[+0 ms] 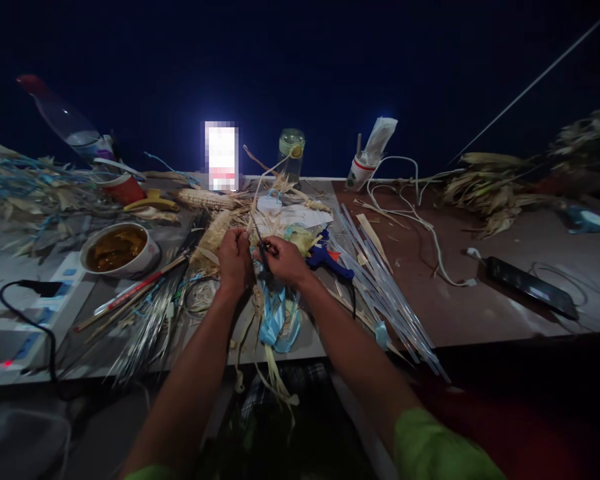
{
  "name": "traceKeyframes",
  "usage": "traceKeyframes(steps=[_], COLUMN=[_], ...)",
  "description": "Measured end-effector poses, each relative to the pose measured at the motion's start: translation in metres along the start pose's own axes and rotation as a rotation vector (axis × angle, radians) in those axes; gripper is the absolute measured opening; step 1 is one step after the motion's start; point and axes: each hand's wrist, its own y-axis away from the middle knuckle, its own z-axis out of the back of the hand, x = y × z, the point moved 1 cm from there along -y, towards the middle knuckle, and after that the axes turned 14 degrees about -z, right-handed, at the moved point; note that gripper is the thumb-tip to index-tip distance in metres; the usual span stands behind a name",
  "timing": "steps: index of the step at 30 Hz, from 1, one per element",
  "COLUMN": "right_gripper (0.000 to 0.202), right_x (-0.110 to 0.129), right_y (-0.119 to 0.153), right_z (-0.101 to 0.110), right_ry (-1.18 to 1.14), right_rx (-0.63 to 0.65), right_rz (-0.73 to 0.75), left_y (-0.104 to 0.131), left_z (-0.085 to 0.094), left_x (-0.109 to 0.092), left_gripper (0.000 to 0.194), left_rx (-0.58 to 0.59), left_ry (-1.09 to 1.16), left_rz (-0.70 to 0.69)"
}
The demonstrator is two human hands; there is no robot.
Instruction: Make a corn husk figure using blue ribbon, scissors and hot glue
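While the left hand [234, 257] and right hand [286, 261] meet left of the blue plastic glue gun [329, 261], the left grip appears pinched on a thin, pale, dried plant strand [254, 210]; the right grip holds a dark, slim tool [263, 252]. Tool slippage could split the strand or nick the left hand. Snagging the gun's black cord [353, 298] could displace it. No lettering is legible.

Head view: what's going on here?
A person is working at a cluttered table. The left hand appears to pinch a pale strip, while the right hand holds a dark tool, possibly scissors. Blue ribbon shows just below them. A glue gun and clear sticks lie to the right.
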Motion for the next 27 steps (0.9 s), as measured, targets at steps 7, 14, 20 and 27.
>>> traceKeyframes(steps=[7,14,20,27], right_gripper=[0.026,0.027,0.027,0.028], right_x=[-0.0006,-0.0004,0.0001,-0.0037], right_y=[0.0001,0.0006,0.0015,-0.0012], right_z=[-0.0001,0.0002,0.0025,0.0052], right_ry=[-0.021,-0.025,0.006,0.009], right_rx=[0.005,0.019,0.009,0.035], right_rz=[0.012,-0.002,0.002,0.019], left_y=[-0.0004,-0.0005,-0.0004,-0.0004], left_z=[-0.0003,0.0005,0.0009,0.002], left_x=[-0.0012,0.0013,-0.0007,0.0021], left_gripper=[0.015,0.015,0.015,0.017], left_rx=[0.005,0.009,0.022,0.016], left_ry=[0.024,0.003,0.034,0.034], left_rz=[0.009,-0.002,0.026,0.023])
